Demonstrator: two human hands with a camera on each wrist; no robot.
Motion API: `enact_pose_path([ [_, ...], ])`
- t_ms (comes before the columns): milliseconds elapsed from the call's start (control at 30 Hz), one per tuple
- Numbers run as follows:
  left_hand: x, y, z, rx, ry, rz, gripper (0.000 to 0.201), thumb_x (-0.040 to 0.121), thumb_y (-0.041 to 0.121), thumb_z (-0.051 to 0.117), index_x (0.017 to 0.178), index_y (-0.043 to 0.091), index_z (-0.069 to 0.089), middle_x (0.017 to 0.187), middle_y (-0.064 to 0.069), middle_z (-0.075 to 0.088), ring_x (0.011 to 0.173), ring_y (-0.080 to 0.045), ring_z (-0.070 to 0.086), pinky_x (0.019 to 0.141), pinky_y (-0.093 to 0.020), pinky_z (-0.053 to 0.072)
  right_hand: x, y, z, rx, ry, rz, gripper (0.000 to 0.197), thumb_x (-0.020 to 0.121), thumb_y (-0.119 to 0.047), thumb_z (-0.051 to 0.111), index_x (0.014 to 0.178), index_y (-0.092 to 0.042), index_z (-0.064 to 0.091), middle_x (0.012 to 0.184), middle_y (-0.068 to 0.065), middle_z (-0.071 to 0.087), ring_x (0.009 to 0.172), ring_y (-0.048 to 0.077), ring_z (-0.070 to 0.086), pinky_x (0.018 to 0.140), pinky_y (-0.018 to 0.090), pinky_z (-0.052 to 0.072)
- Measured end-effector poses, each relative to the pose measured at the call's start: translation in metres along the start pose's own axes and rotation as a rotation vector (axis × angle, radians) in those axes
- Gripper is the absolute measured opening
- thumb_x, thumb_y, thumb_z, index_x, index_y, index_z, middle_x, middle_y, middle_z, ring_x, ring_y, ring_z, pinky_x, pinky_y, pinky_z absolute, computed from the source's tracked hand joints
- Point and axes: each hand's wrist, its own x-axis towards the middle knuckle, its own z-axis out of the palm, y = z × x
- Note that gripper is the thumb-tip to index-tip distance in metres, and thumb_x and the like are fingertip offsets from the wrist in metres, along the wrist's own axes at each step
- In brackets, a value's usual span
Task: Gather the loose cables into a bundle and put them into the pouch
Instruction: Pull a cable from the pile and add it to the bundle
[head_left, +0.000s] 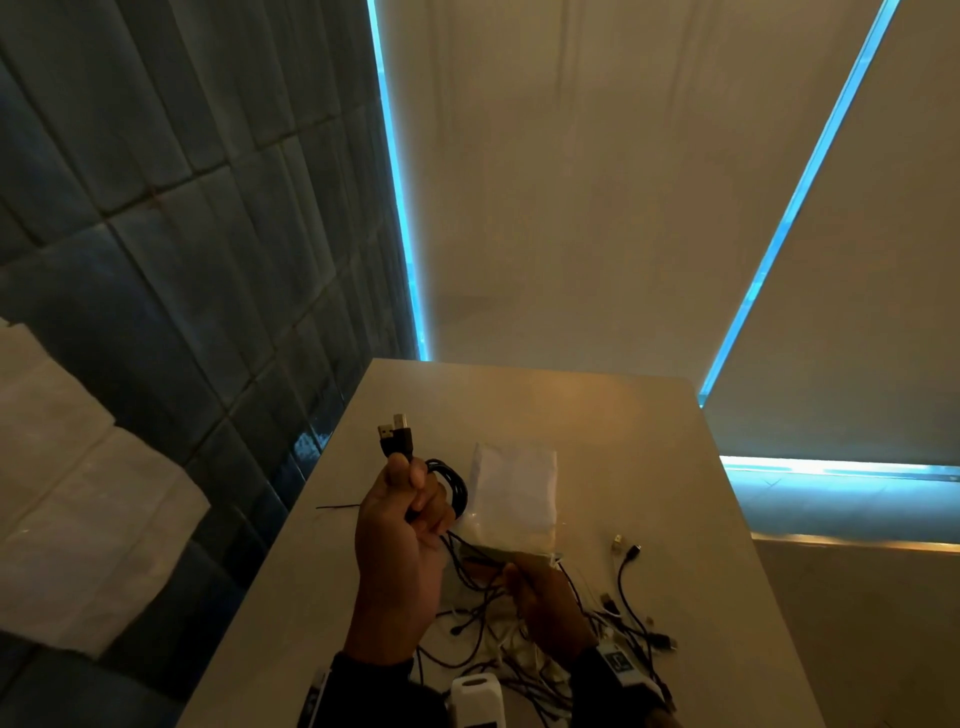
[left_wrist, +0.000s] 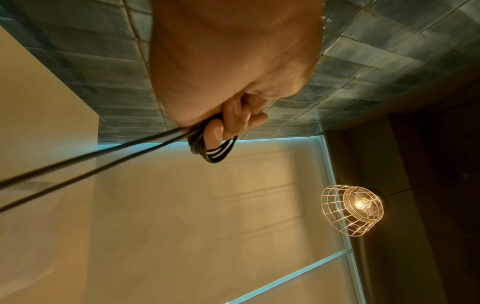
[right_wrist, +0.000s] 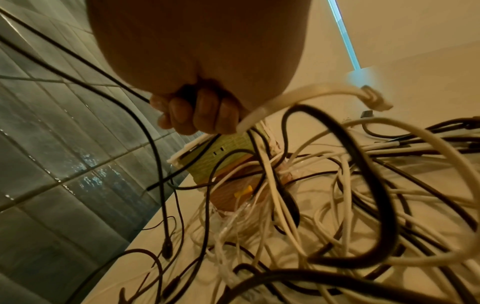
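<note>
left hand (head_left: 400, 525) round coiled cable (head_left: 451, 486), pouch (head_left: 511, 501) beside

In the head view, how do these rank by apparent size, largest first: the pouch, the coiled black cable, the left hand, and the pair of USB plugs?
1. Left hand, though it is nearer the camera, which enlarges it.
2. Pouch.
3. Coiled black cable; part is hidden by the fingers.
4. Pair of USB plugs.

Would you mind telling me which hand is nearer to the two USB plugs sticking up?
Left. The left hand grips the coiled black cable right below the USB plugs; the right hand is lower, at the pouch.
</note>
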Motion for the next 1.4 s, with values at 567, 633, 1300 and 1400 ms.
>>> enact_pose_path([
  [567, 0.011, -0.016, -0.007, 0.356, 0.105, -0.151, 0.035, 0.102, 0.021, 0.035, 0.071, 0.010, 0.044, 0.076, -0.010, 0.065, 0.072, -0.023, 0.059, 0.062, -0.030, 0.038, 0.020, -0.128, -0.053, 0.637, 0.037, -0.124, 0.020, 0.096, -0.010, 0.054, 0.079, -0.001, 0.059, 0.058, -0.001, 0.046, 0.052, 0.010, 0.037, 0.050, 0.021, 0.033],
  [633, 0.010, -0.015, -0.004, 0.301, 0.105, -0.181, 0.036, 0.102, 0.024, 0.036, 0.070, 0.009, 0.045, 0.084, -0.014, 0.065, 0.078, -0.025, 0.059, 0.067, -0.031, 0.042, 0.017, -0.134, -0.052, 0.647, -0.030, -0.165, 0.021, 0.096, -0.013, 0.055, 0.077, -0.004, 0.060, 0.059, -0.006, 0.048, 0.053, 0.008, 0.038, 0.052, 0.019, 0.034],
  [1300, 0.005, 0.000, 0.001, -0.062, -0.081, -0.056, 0.022, 0.085, 0.027, 0.045, 0.070, 0.011, 0.041, 0.062, -0.001, 0.044, 0.045, -0.010, 0.036, 0.048, -0.021, 0.035, 0.014, -0.062, -0.023, 0.496, -0.147, 0.005, 0.030, 0.094, -0.016, 0.055, 0.064, -0.018, 0.058, 0.057, -0.011, 0.053, 0.057, -0.002, 0.046, 0.061, 0.012, 0.037],
  [1400, 0.004, 0.000, 0.000, -0.061, -0.076, -0.055, 0.021, 0.084, 0.027, 0.046, 0.071, 0.011, 0.041, 0.063, -0.002, 0.047, 0.045, -0.011, 0.036, 0.048, -0.021, 0.034, 0.009, -0.050, -0.018, 0.454, -0.131, 0.029, 0.028, 0.094, -0.012, 0.055, 0.067, -0.005, 0.058, 0.054, -0.013, 0.056, 0.055, -0.005, 0.050, 0.062, 0.008, 0.040],
])
